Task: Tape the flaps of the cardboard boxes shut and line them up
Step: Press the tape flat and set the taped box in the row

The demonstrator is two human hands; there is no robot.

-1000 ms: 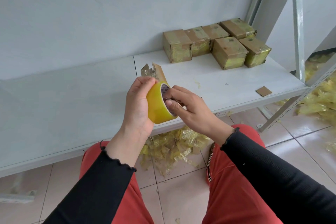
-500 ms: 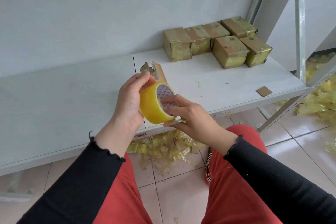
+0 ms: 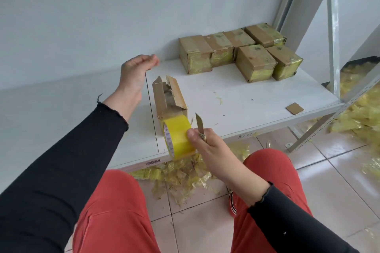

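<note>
Right hand point(image 3: 207, 146) low over the front edge of the white shelf point(image 3: 236, 96), grip closed on two things at once: thumb pressed to the yellow tape roll point(image 3: 178, 137) and curled fingers around a small knife point(image 3: 199, 126), blade up and bare, handle almost wholly buried in the fist. Far side of the roll hidden; cannot tell whether it rests on the shelf or hangs from the hand. Just behind the roll, touching or nearly so, an unsealed cardboard box point(image 3: 168, 98) with flaps standing open, its front face masked by the tape and its inside only a grey blur. Left hand point(image 3: 133, 70) raised above the shelf to the left of that box, motion-blurred at the fingertips, fingers loosely extended, grip open and holding nothing. Six taped boxes point(image 3: 240, 55) grouped at the back right of the shelf, pressed together in two rows. Small cardboard scrap point(image 3: 294, 108) near the right front edge. Heaps of yellow tape scraps point(image 3: 181, 174) on the tiled floor, partly hidden under the shelf and cut off at the right border.
</note>
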